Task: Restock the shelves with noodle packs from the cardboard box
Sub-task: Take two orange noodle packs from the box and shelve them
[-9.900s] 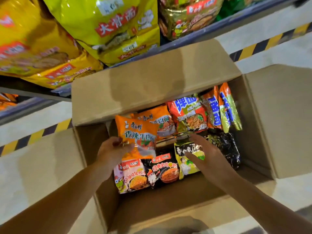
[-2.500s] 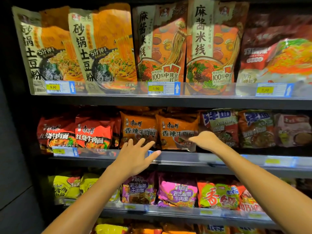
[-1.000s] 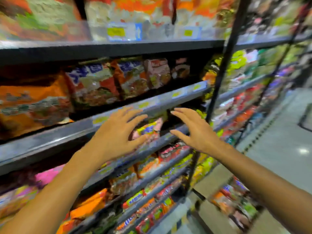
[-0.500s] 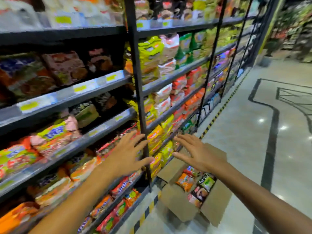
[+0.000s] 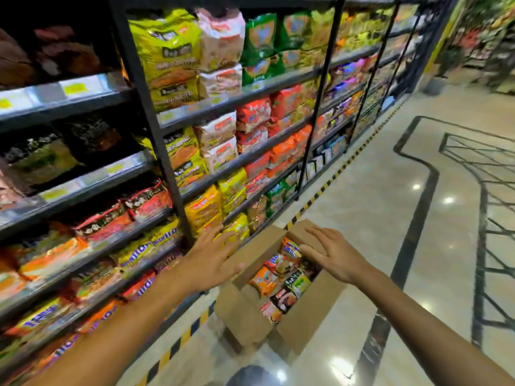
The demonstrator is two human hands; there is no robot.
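Note:
An open cardboard box (image 5: 303,319) stands on the floor beside the shelving, its flaps spread. Several noodle packs (image 5: 281,285) lie inside, orange, black and green ones among them. My left hand (image 5: 211,260) hovers over the box's left flap, fingers straight and empty. Above the box's far right side my right hand (image 5: 331,254) is stretched out, fingers spread, holding nothing. The shelves (image 5: 231,101) on the left are stocked with noodle packs in yellow, red, orange and white.
A black upright post (image 5: 150,121) divides the shelf bays. A yellow-and-black striped strip (image 5: 328,182) runs along the shelf base. The polished tile floor (image 5: 390,218) with dark inlay lines opens to the right. The aisle runs on to the far end.
My view has swung from the shelf face down the aisle and toward the floor. Both empty hands have dropped lower and now hover over the box, which looms larger.

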